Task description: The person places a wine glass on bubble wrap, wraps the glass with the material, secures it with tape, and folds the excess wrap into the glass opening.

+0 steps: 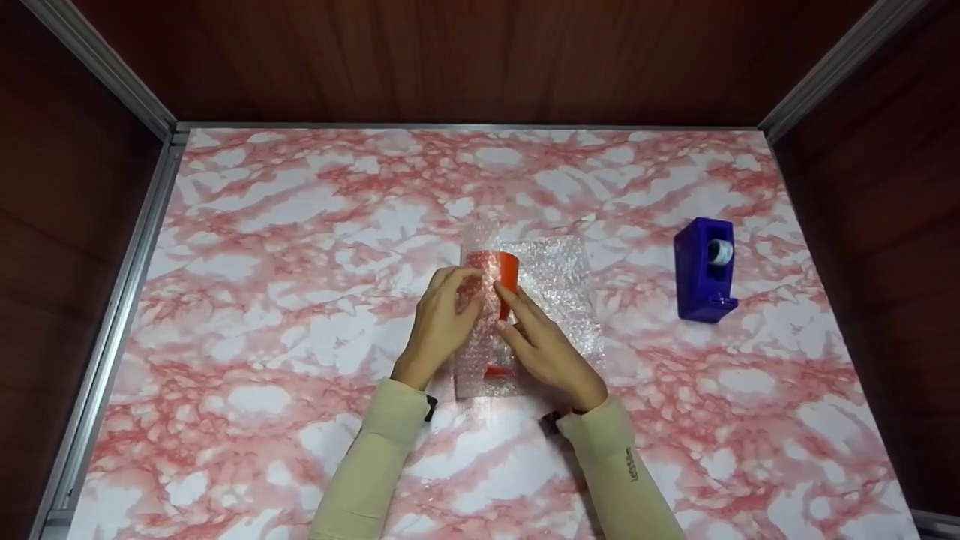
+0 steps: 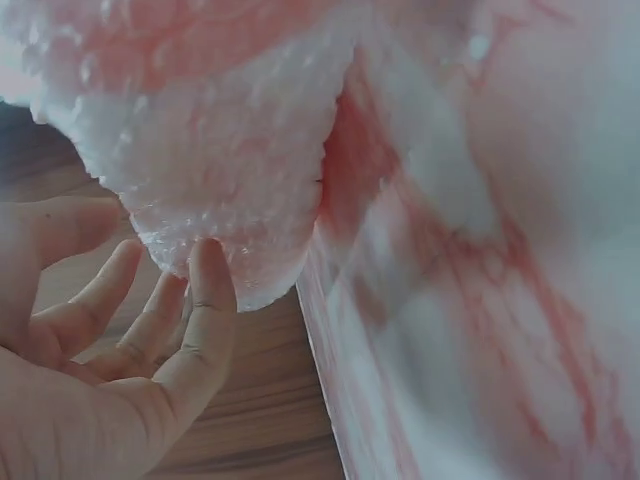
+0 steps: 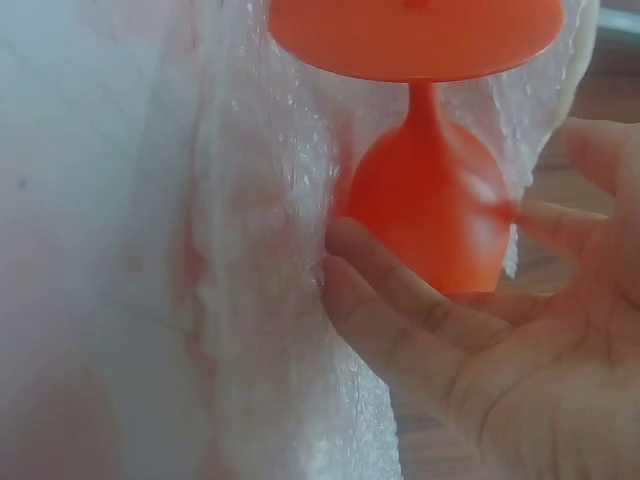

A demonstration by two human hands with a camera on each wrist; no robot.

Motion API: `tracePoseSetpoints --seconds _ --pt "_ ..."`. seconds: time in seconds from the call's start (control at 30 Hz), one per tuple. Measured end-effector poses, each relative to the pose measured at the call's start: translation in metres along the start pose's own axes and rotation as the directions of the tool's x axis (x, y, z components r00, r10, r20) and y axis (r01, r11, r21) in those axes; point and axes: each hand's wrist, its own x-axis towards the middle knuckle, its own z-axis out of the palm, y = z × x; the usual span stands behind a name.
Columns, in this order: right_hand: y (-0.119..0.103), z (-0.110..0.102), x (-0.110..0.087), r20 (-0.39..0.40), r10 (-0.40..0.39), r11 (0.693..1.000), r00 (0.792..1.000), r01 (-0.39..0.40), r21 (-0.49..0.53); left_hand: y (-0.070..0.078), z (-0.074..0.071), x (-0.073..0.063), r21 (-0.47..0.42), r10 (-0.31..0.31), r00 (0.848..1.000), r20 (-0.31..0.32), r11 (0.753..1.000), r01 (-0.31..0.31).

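Note:
An orange stemmed goblet (image 1: 509,271) lies on its side on a sheet of bubble wrap (image 1: 559,277), its foot toward the person. One flap of the wrap covers the goblet's left side. Over that flap is my left hand (image 1: 442,319), fingers loosely bent; in the left wrist view its fingertips are at the edge of the wrap (image 2: 220,190). From the other side my right hand (image 1: 544,349) rests its nearly straight fingers along the goblet. The right wrist view shows its fingers (image 3: 400,300) beside the goblet's bowl (image 3: 420,200), below the round foot (image 3: 420,40).
To the right stands a purple tape dispenser (image 1: 703,270) with a roll of tape (image 1: 720,252). A pink and white marbled tabletop (image 1: 300,225) lies under everything, with metal rails and dark wood panels (image 1: 465,60) around its back and sides.

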Motion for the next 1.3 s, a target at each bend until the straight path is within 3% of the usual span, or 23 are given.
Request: tracePoseSetpoints --seconds 0.17,0.47,0.93,1.3 --pt "0.0027 0.0023 -0.0004 -0.008 -0.018 1.000 1.000 0.018 0.023 -0.0012 0.0012 -0.0022 0.019 -0.046 0.998 0.037 0.999 0.045" --pt "0.0018 0.0006 -0.0015 -0.098 -0.032 0.995 0.995 0.041 0.091 0.0019 0.0034 -0.0007 0.027 -0.059 0.996 0.069 0.998 0.057" --pt "0.0014 -0.0022 -0.0041 -0.036 -0.021 1.000 0.999 0.021 0.021 0.0029 0.0068 -0.0049 0.019 0.027 0.998 0.050 0.999 -0.028" --pt "0.0008 -0.0022 -0.0048 -0.018 -0.029 0.999 0.999 0.030 0.012 0.0051 0.0071 -0.0050 0.008 0.000 0.992 0.127 1.000 -0.001"
